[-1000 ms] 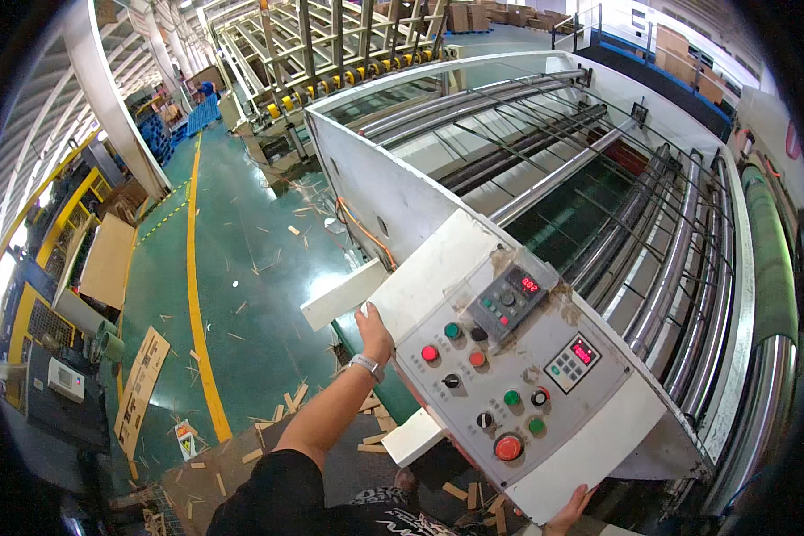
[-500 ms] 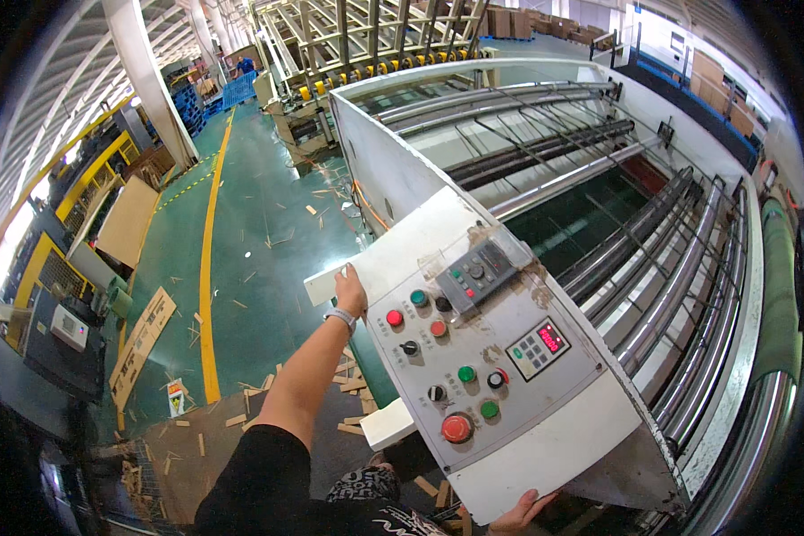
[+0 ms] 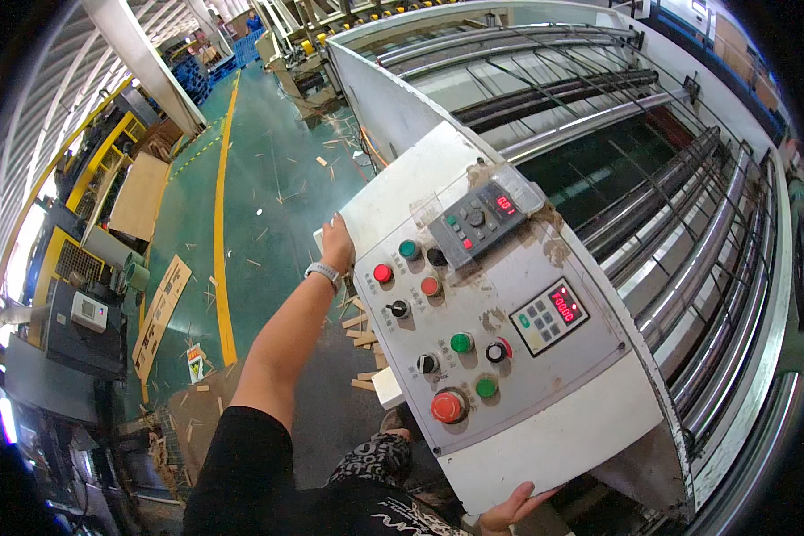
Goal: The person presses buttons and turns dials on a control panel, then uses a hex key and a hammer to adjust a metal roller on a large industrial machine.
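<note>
A white slanted control panel (image 3: 563, 406) fills the middle of the view, with coloured push buttons, black selector knobs and a red emergency stop button (image 3: 449, 406). A grey keypad unit (image 3: 478, 223) and a smaller keypad display (image 3: 549, 315) are set into it, both with lit red digits. My left hand (image 3: 337, 245) is closed around the panel's upper left edge, its arm stretched out. At the lower edge, my right hand (image 3: 512, 511) grips the panel's rim, thumb and a finger showing; the other fingers are hidden beneath. Neither hand touches a button.
Behind the panel lies a large machine with a white frame (image 3: 389, 112) and long metal rollers (image 3: 701, 259). Wood strips (image 3: 364, 335) litter the green floor. A yellow line (image 3: 221, 223) runs along the aisle. Yellow-framed machinery (image 3: 71, 259) stands at left. A person (image 3: 254, 21) is far off.
The view has tilted down and closer to the panel. Red digits now show on the grey keypad unit, where none were visible before. Both hands stay on the same panel edges.
</note>
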{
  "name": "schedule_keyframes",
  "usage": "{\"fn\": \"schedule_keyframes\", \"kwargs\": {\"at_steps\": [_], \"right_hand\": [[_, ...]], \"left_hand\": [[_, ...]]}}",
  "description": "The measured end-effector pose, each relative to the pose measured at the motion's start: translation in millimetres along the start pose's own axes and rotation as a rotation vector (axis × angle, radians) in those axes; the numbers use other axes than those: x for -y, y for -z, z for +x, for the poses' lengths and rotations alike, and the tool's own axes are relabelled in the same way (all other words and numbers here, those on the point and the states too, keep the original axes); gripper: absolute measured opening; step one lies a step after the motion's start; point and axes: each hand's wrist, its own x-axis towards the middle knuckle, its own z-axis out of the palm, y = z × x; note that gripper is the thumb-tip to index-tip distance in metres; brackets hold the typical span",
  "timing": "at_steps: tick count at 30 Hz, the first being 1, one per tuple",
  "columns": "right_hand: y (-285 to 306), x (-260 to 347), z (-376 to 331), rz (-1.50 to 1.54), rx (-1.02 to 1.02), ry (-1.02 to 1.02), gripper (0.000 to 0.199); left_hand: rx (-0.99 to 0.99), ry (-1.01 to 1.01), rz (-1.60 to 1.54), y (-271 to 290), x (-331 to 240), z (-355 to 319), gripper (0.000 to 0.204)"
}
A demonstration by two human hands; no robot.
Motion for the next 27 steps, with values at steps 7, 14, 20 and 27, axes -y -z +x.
{"fn": "schedule_keyframes", "kwargs": {"at_steps": [7,14,20,27], "right_hand": [[-2.9,9.1,2.8,0.006,0.098,-0.017,0.068],[-4.3,15.2,-0.5,-0.010,0.105,-0.094,0.069],[2.7,13.5,1.2,-0.018,0.218,-0.039,0.070],[16.5,0.7,6.6,-0.114,0.311,0.058,0.073]], "left_hand": [[-0.018,0.091,0.078,9.0,-33.5,-15.5,0.051],[0.104,0.124,-0.119,10.0,-63.0,-43.2,0.052],[0.060,0.090,-0.088,24.9,-37.0,-16.8,0.054],[0.105,0.051,-0.092,16.4,-49.0,-23.8,0.053]]}}
